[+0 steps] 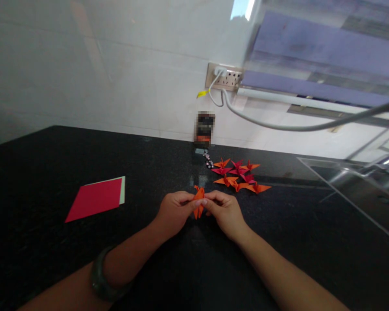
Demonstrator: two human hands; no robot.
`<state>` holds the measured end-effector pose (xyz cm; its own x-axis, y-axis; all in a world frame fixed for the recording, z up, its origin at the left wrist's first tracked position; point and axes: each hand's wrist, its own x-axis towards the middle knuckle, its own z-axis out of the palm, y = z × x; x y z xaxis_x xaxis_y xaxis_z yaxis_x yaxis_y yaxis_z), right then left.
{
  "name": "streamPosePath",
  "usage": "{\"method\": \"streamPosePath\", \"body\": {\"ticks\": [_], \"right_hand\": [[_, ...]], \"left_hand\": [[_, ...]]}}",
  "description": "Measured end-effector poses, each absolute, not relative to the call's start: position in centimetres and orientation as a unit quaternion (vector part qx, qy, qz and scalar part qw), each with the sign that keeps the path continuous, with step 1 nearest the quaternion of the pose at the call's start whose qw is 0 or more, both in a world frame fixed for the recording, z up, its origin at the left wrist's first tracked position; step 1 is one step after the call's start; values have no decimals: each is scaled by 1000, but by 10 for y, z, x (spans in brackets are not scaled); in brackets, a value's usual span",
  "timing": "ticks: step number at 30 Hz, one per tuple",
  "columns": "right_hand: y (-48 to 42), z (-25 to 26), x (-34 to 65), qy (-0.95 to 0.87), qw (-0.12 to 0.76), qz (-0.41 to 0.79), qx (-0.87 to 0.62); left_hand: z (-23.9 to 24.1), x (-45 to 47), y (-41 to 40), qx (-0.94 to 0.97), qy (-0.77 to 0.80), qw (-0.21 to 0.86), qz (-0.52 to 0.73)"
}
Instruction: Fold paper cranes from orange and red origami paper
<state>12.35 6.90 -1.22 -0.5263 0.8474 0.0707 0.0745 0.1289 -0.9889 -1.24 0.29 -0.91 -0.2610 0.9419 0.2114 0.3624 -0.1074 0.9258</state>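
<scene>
An orange paper crane (199, 196) is pinched between my two hands over the dark countertop. My left hand (176, 211) grips its left side with thumb and forefinger. On the other side, my right hand (226, 211) closes its fingertips on the same folded paper, and both thumbs meet near its middle. Just beyond my right hand lies a group of several finished orange and red paper cranes (236, 171). Off to the left, a stack of red square paper (97, 198) rests flat, with a pale sheet (122, 190) showing under its right edge.
A phone (204, 128), its picture blurred out, leans against the tiled wall with a beaded strap (208, 160) in front. A grey cable (278, 127) runs right from near the wall socket (225, 77). A metal sink (359, 190) borders the counter at right.
</scene>
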Motion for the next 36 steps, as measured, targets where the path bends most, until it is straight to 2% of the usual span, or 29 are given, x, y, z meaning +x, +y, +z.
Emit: {"method": "streamPosePath", "body": {"ticks": [11,18,23,27,36], "right_hand": [[67,-12,127,-774,363,431,-290],[65,-10,128,-772,356,436,-295],[65,-14,128,-805,318,421,-272],[65,-19,126,-811,304,404,-294],[64,-19,124,-781,271,479,-294]], "left_hand": [[-10,-10,2,500,627,306,512],[-13,-9,2,495,615,333,517],[-11,-7,2,452,553,415,564],[-10,-8,2,429,565,425,563],[-7,-8,3,375,566,445,583]]}}
